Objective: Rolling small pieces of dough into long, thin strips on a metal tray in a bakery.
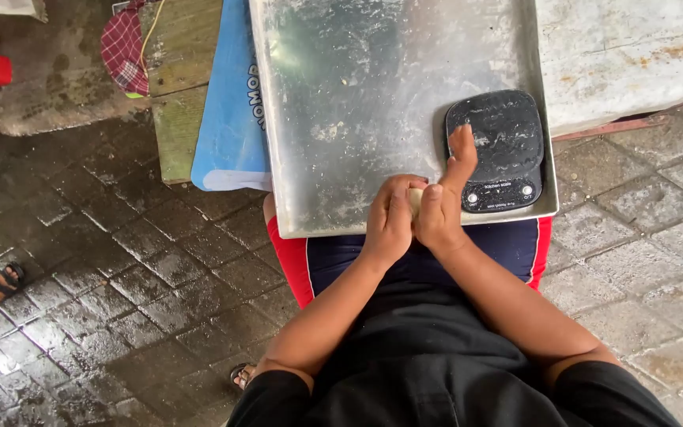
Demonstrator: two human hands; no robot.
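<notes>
We look down from our own head at our two hands, pressed together over the near edge of a large metal tray (pixel 341 119) on our lap. The left hand (pixel 389 221) and right hand (pixel 443 207) cup one small pale lump of dough (pixel 416 199), which peeks out between the palms at about the centre of the view. The right index finger sticks up toward twelve o'clock.

The lump looks soft, light and a little sticky (flour smears dust the tray), so we judge it best held loosely in the palms rather than pinched.

One black kitchen scale (pixel 503 150) sits on the tray at two o'clock from the hands. One blue sack (pixel 235 103) lies at ten o'clock. Wet paving stones (pixel 120 261) surround us.
</notes>
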